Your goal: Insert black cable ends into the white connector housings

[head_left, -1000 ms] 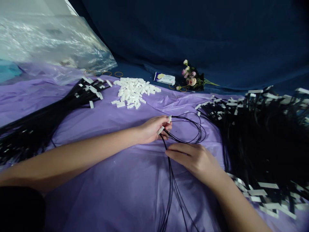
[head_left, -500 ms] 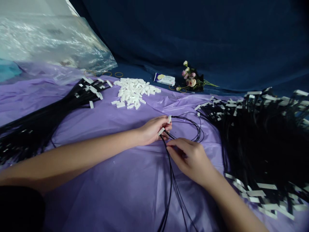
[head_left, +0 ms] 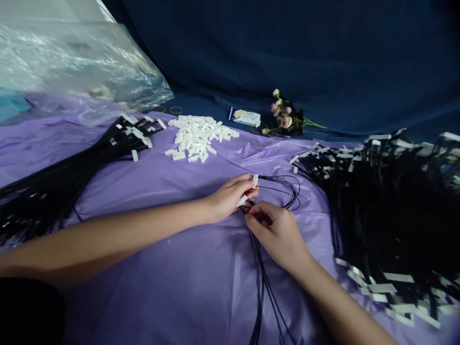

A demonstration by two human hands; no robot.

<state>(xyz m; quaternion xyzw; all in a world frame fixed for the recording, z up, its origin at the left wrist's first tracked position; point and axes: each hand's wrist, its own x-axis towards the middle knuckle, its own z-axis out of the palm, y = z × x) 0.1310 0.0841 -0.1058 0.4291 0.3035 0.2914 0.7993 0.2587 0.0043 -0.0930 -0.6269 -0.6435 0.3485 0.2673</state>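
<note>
Black cords [head_left: 261, 282] run between my hands and hang toward the front edge of the view. My left hand [head_left: 233, 194] is closed on them, with one white tag [head_left: 255, 180] upright at its fingertips and another white tag [head_left: 242, 201] lower, against the fingers. Right beside it, my right hand [head_left: 275, 225] pinches the cords just below the lower tag. A loop of the same thin cord [head_left: 293, 189] curves out to the right, behind the right hand. The fingertips of both hands partly cover the cords.
White plastic pieces [head_left: 197, 136] lie heaped on the purple sheet [head_left: 172, 282]. Bundles of tagged black cords lie at left [head_left: 75, 165] and right [head_left: 388, 215]. Artificial flowers [head_left: 285, 117], a small packet [head_left: 245, 117] and rubber bands [head_left: 176, 110] lie behind; clear plastic [head_left: 82, 62] fills the back left.
My right hand has moved slightly up and left, closer to my left hand, and now pinches the cords. The hanging cords have swung to the right and bunched together.
</note>
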